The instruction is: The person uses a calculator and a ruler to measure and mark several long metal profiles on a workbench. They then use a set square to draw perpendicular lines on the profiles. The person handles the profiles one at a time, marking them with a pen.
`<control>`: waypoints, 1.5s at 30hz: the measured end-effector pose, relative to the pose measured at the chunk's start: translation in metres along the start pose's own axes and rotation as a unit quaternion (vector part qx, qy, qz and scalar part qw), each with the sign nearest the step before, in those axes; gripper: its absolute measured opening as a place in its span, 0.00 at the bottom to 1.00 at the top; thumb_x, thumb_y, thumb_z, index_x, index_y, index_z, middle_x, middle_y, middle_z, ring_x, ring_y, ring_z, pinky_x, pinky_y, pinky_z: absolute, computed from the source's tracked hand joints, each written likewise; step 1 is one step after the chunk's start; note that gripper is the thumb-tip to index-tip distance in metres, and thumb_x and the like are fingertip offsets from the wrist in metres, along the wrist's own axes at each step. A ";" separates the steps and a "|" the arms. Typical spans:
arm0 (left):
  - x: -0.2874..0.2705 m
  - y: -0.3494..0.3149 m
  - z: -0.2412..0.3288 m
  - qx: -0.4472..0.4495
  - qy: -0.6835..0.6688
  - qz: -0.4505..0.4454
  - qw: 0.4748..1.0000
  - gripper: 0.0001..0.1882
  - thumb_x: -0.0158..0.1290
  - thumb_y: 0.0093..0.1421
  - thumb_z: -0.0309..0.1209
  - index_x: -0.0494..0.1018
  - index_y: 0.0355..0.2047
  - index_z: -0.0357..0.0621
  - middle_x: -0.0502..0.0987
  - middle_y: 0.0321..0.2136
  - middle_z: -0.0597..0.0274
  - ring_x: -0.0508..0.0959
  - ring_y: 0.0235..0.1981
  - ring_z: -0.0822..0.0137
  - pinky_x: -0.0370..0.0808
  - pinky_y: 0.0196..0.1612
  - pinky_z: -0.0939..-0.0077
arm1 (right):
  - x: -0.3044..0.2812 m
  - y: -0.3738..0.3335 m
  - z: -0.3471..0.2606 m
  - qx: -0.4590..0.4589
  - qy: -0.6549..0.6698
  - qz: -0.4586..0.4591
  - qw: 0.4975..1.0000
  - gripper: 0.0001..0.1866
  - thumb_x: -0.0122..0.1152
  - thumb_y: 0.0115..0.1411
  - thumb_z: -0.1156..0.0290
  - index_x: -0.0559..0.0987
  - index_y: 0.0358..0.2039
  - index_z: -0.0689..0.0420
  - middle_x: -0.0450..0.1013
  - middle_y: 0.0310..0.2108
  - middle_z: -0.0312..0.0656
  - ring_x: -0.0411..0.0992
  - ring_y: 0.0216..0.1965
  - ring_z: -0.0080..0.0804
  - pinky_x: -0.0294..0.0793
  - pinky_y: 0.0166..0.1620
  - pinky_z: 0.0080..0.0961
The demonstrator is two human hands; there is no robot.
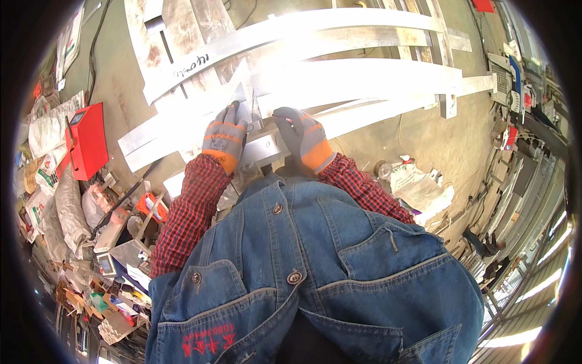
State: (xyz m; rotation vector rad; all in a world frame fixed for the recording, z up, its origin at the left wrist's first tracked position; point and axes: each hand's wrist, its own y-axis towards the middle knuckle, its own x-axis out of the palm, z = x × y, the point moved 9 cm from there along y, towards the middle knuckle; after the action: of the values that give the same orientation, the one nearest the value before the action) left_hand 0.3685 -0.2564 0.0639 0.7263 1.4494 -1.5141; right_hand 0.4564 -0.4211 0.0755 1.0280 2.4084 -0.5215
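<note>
My left hand, in a grey glove with an orange cuff, has its fingers bent together at the left edge of a shiny pointed metal piece. That piece stands on bright flat metal bars. Just to its right is my right hand, gloved alike, with fingers curled in a pinch. Something small shows at its fingertips, but I cannot make out what. Between and below both hands lies a short metal bar with a hole. Strong glare washes out much of the metal around the hands.
Long curved metal strips run across, meeting an upright metal bar at the right. A red box stands on the floor at left, near sacks and clutter. Paper sheets lie at right, and a cable runs along the floor.
</note>
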 end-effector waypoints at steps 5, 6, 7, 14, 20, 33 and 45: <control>0.003 -0.005 0.001 0.009 0.010 0.006 1.000 0.11 0.55 0.69 0.27 0.81 0.48 0.41 0.62 0.78 0.38 0.71 0.74 0.45 0.78 0.68 0.53 | 0.001 0.000 -0.003 0.001 -0.006 -0.009 1.000 0.16 0.64 0.72 0.69 0.84 0.58 0.55 0.84 0.50 0.54 0.81 0.51 0.59 0.82 0.54 0.47; 0.004 -0.003 0.000 0.009 0.008 0.008 1.000 0.11 0.55 0.69 0.27 0.81 0.49 0.41 0.62 0.78 0.38 0.71 0.74 0.44 0.78 0.68 0.53 | 0.000 0.003 -0.005 -0.009 -0.007 0.001 1.000 0.16 0.64 0.72 0.70 0.84 0.58 0.55 0.84 0.50 0.53 0.81 0.51 0.59 0.82 0.54 0.47; 0.005 -0.004 0.000 0.008 0.008 0.003 1.000 0.11 0.55 0.69 0.27 0.81 0.49 0.41 0.61 0.78 0.38 0.71 0.74 0.44 0.79 0.68 0.52 | -0.001 0.003 -0.009 -0.019 -0.008 0.011 1.000 0.15 0.64 0.72 0.70 0.84 0.57 0.55 0.84 0.50 0.53 0.81 0.50 0.59 0.81 0.54 0.48; 0.006 -0.008 0.001 0.006 -0.010 0.000 1.000 0.11 0.55 0.68 0.26 0.79 0.50 0.41 0.59 0.79 0.39 0.70 0.74 0.43 0.80 0.66 0.49 | -0.012 0.010 -0.036 -0.113 -0.037 0.057 0.991 0.16 0.61 0.73 0.73 0.82 0.59 0.58 0.83 0.50 0.54 0.82 0.50 0.55 0.83 0.52 0.44; 0.009 -0.011 0.003 0.000 -0.011 -0.003 1.000 0.11 0.55 0.68 0.26 0.80 0.50 0.41 0.61 0.79 0.37 0.71 0.74 0.43 0.80 0.67 0.49 | -0.014 0.019 -0.053 -0.146 -0.041 0.066 0.986 0.18 0.62 0.71 0.74 0.81 0.61 0.58 0.83 0.51 0.54 0.79 0.51 0.58 0.79 0.56 0.48; 0.007 -0.020 0.005 0.004 -0.034 0.021 0.999 0.12 0.55 0.67 0.26 0.80 0.49 0.38 0.62 0.78 0.38 0.71 0.73 0.44 0.80 0.66 0.49 | -0.017 0.025 -0.043 -0.107 -0.057 0.103 0.987 0.18 0.61 0.73 0.77 0.81 0.62 0.57 0.82 0.53 0.55 0.81 0.53 0.57 0.82 0.55 0.45; 0.010 -0.019 0.006 0.016 -0.040 0.035 0.998 0.13 0.55 0.66 0.25 0.80 0.50 0.36 0.64 0.76 0.37 0.72 0.72 0.44 0.80 0.66 0.50 | -0.004 0.016 -0.035 -0.104 -0.068 0.096 0.988 0.18 0.60 0.75 0.73 0.81 0.64 0.54 0.82 0.53 0.53 0.82 0.52 0.55 0.83 0.53 0.42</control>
State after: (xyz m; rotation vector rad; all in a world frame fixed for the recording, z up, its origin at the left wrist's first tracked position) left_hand 0.3482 -0.2654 0.0645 0.7200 1.3304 -1.4978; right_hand 0.4610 -0.3952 0.1041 1.0801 2.1627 -0.2585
